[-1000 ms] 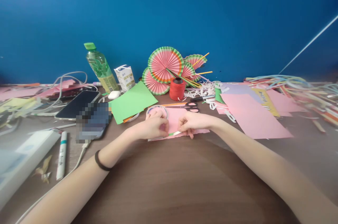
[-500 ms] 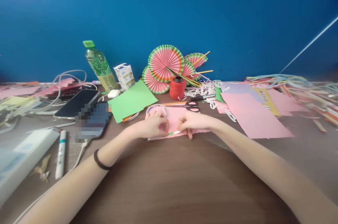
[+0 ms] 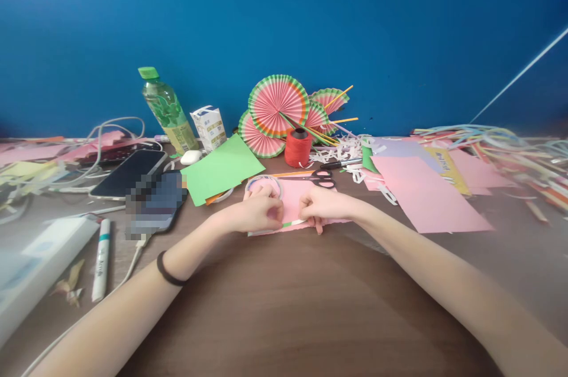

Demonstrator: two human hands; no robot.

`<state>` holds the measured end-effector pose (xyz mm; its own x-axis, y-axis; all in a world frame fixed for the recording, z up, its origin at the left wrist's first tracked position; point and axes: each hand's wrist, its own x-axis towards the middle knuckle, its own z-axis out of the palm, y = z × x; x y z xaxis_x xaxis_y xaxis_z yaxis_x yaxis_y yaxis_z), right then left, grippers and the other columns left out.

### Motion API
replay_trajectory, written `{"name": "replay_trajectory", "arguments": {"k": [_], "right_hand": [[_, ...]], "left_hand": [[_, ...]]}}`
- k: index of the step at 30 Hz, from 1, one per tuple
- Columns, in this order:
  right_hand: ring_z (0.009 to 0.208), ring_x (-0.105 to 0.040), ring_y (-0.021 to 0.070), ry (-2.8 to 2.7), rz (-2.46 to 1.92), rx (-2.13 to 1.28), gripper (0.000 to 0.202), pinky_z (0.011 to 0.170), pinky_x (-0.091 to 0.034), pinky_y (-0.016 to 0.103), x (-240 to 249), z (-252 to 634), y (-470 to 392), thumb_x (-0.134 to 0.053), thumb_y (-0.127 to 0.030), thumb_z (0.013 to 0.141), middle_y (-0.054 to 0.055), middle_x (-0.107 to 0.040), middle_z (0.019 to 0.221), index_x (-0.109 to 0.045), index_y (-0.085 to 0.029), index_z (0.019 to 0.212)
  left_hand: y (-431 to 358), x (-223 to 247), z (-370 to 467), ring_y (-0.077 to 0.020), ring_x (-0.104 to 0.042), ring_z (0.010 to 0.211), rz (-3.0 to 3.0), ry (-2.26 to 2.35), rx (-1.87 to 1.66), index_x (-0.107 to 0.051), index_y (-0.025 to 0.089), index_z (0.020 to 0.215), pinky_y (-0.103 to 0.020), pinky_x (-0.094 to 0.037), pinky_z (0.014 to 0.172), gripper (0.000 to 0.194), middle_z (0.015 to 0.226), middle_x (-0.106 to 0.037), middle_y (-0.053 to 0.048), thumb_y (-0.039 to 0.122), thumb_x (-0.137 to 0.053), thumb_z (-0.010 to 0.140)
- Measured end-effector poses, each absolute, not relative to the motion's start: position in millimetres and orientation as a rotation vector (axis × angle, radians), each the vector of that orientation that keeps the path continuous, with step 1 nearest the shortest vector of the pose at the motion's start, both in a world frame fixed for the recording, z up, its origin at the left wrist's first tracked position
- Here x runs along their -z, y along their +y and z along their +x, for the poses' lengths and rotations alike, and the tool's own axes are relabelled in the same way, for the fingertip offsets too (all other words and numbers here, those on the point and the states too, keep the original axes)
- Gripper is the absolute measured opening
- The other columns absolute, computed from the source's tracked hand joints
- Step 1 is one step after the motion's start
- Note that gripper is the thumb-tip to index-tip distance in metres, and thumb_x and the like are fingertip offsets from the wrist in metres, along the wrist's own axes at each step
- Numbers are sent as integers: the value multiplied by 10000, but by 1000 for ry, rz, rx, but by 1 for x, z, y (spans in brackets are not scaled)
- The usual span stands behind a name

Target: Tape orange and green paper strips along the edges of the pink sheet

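On the table's middle lies a pink sheet point(image 3: 291, 193), with a narrow green and white strip point(image 3: 288, 224) along its near edge. My left hand point(image 3: 262, 210) is closed at the strip's left end, beside a roll of clear tape point(image 3: 279, 183). At the strip's right end my right hand point(image 3: 317, 206) is pinched, thumb and finger together. The fingertips hide how much of the strip each hand grips. Just behind my right hand are black-handled scissors point(image 3: 323, 179).
Behind stand a red thread spool point(image 3: 297, 148), pleated paper fans point(image 3: 278, 106), a small carton point(image 3: 209, 128) and a green-capped bottle point(image 3: 168, 113). Green paper point(image 3: 222, 168) and phones point(image 3: 131, 174) lie left. Pink paper point(image 3: 426, 193) and paper strips point(image 3: 528, 158) lie right.
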<state>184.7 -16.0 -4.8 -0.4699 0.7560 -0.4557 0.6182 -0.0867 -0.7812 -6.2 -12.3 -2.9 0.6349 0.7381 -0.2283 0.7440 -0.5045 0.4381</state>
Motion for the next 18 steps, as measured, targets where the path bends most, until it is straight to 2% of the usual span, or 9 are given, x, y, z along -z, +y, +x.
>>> {"name": "replay_trajectory", "arguments": {"k": [10,18], "right_hand": [[409,-582,106,-2125,-1594,-1509,3,345,-384,148,7,183,-14,-493,-143,608,5,-581,567,-495,-146,607],[414,-576,95,-2157,-1595,-1467,33,337,-345,140,13,184,-12,-498,-184,615,-5,-578,565,-486,-154,614]], "left_hand": [[-15,6,-3,-204,-348,917,2386,1199,-33,-564,197,672,-392,-248,924,217,834,-345,-10,389,-475,721],[-22,18,9,-241,-347,940,2409,1336,-147,-532,176,660,-472,-241,886,277,838,-331,-19,438,-479,733]]}}
